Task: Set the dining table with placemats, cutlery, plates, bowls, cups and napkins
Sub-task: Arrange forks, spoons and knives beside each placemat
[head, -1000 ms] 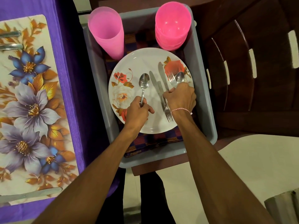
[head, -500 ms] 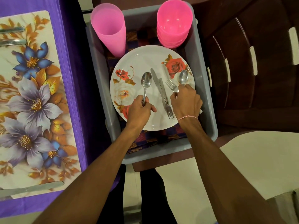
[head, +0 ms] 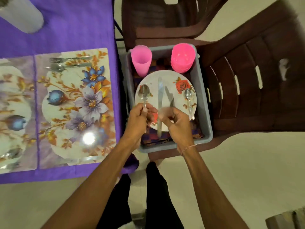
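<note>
The left hand [head: 137, 117] pinches a spoon [head: 144, 93] by its handle, over the plate [head: 167, 77] that sits in the tub [head: 202, 103]. The right hand [head: 177, 124], fingers curled, appears clamped on a blurred knife [head: 159, 96]. A small spoon [head: 188, 96] lies on the plate's right side.

1. Tablecloth [head: 74, 30]: plain purple.
2. Placemat [head: 74, 104]: white, with blue and lilac flowers and gold leaves.
3. Plate [head: 178, 96]: white, red roses.
4. Cup [head: 141, 63]: pale pink.
5. Bowls [head: 182, 58]: hot pink.
6. Tub [head: 203, 104]: grey.
7. Cloth [head: 155, 139]: purple-orange check.
8. Chair [head: 247, 88]: dark brown.
</note>
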### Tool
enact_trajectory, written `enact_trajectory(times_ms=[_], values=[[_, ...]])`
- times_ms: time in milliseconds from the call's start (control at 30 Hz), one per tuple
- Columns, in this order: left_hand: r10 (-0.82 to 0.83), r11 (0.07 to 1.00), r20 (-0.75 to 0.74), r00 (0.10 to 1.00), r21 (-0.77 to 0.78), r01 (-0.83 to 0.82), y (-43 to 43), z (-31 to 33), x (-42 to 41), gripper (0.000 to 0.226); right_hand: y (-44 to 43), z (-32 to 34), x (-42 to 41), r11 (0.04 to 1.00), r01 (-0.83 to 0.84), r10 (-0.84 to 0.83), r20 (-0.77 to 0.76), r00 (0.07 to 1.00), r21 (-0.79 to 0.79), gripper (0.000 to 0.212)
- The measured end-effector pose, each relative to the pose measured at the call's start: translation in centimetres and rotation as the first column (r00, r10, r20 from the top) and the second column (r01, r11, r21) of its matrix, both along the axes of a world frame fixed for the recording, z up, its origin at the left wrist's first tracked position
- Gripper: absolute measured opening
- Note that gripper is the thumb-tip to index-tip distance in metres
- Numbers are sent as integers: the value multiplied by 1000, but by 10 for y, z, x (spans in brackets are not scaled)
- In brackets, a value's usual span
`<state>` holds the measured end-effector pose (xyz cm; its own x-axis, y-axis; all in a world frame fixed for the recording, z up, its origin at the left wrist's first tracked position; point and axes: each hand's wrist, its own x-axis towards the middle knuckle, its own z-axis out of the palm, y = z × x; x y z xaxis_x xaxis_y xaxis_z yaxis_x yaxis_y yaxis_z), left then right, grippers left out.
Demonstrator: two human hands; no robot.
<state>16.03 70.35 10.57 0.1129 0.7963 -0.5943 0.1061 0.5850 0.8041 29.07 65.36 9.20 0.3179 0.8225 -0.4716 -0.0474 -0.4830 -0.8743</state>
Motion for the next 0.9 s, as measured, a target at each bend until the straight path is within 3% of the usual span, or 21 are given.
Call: enact_trajectory(times_ms=[233,467,600,700,900], values=[[185,981,-2,983,61,-185,-39,103,-121,17,-14,84,-120,956,-284,285,2,959,67,11],[477,869,-30,878,168,-466,-84,162,-339,20,-24,148,-331,855,-507,516,-75,853,110,13],[513,841,-26,858,216,-496,-116,184,-484,32,-19,188,-469,853,-479,512,-160,844,207,5],[533,828,-36,845,226,-513,-143,197,-575,34,-20,209,-565,817,-524,573,-238,784,239,9],[526,843,-75,847,174,-509,-165,208,-708,32,-18,214,-703,686,-685,727,-189,660,247,8]])
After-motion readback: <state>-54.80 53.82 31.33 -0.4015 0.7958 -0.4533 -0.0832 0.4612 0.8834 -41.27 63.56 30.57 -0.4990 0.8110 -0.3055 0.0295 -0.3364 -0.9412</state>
